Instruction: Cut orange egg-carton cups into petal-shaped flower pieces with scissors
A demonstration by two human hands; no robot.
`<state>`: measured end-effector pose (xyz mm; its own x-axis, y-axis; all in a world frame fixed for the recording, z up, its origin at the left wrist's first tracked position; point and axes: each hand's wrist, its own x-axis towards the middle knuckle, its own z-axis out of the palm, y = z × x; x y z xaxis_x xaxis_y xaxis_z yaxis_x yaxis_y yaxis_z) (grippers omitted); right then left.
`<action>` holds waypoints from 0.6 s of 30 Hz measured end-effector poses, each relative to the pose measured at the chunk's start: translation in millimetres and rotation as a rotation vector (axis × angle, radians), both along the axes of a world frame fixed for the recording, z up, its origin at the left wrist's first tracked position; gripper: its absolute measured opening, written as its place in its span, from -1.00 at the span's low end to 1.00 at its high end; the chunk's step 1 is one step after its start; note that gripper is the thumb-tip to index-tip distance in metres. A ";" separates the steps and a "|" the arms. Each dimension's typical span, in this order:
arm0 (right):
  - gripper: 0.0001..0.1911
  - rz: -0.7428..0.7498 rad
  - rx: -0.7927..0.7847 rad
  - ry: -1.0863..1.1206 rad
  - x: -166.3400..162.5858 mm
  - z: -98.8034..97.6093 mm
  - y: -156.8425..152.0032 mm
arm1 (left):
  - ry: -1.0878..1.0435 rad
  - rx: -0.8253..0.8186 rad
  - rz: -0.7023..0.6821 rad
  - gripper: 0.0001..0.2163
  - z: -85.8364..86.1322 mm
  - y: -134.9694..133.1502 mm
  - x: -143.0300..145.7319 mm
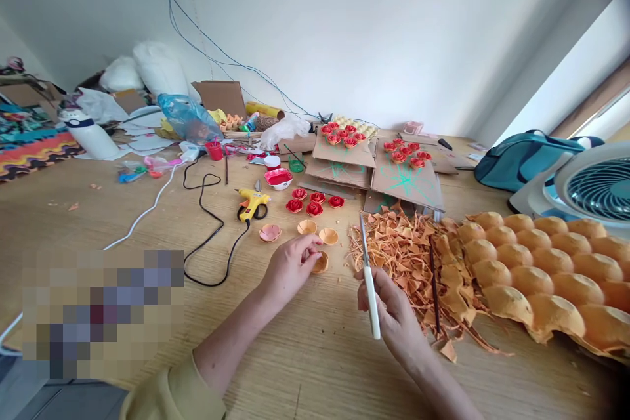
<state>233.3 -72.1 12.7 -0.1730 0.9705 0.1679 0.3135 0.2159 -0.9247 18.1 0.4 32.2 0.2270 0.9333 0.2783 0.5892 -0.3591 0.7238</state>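
Note:
My left hand [290, 267] is closed in a pinch on a small orange paper cup [320, 264] resting on the wooden floor. Just beyond it lie two more orange cups [317, 231] and a pinkish one [270, 232]. My right hand [394, 318] grips white-handled scissors [368, 275], blades pointing up and away. A heap of orange cardboard scraps [408, 252] lies right of the scissors, with a dark stick [434, 275] on it. An orange egg tray [536, 269] stretches along the right.
Red paper roses [315, 202] lie beside a yellow glue gun [252, 202] with a black cord [209, 236]. Cardboard sheets [403, 177] hold more roses. A bowl of red paint [278, 178], a fan [595, 187], a teal bag [522, 157] and clutter along the wall surround the spot.

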 end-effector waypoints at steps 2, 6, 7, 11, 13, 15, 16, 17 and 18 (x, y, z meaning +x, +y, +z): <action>-0.68 0.012 0.046 -0.108 0.6 0.4 0.7 | -0.180 -0.069 -0.018 -0.87 6.3 -0.2 0.0; -0.72 0.051 0.166 -0.325 1.6 3.2 1.1 | -0.526 -0.229 -0.090 -0.80 15.3 -2.2 -0.2; -0.73 0.062 0.200 -0.360 1.5 3.9 1.1 | -0.604 -0.276 -0.098 -0.79 16.9 -3.1 -0.1; -0.79 0.088 0.322 -0.458 0.5 5.7 1.1 | -0.825 -0.404 -0.133 -0.74 21.6 -6.8 0.6; -0.82 0.084 0.367 -0.498 0.5 6.5 1.0 | -0.858 -0.428 -0.146 -0.74 23.0 -8.2 1.4; -0.84 0.064 0.405 -0.541 1.1 8.0 0.8 | -0.857 -0.425 -0.144 -0.74 24.4 -9.7 2.3; -0.84 0.047 0.421 -0.563 1.5 9.1 0.8 | -0.848 -0.408 -0.139 -0.74 25.3 -10.5 2.9; -0.84 0.029 0.434 -0.585 1.8 10.4 0.8 | -0.833 -0.379 -0.131 -0.75 26.4 -11.5 3.5; -0.84 0.008 0.447 -0.605 2.0 11.7 0.8 | -0.815 -0.344 -0.124 -0.77 27.5 -12.7 4.0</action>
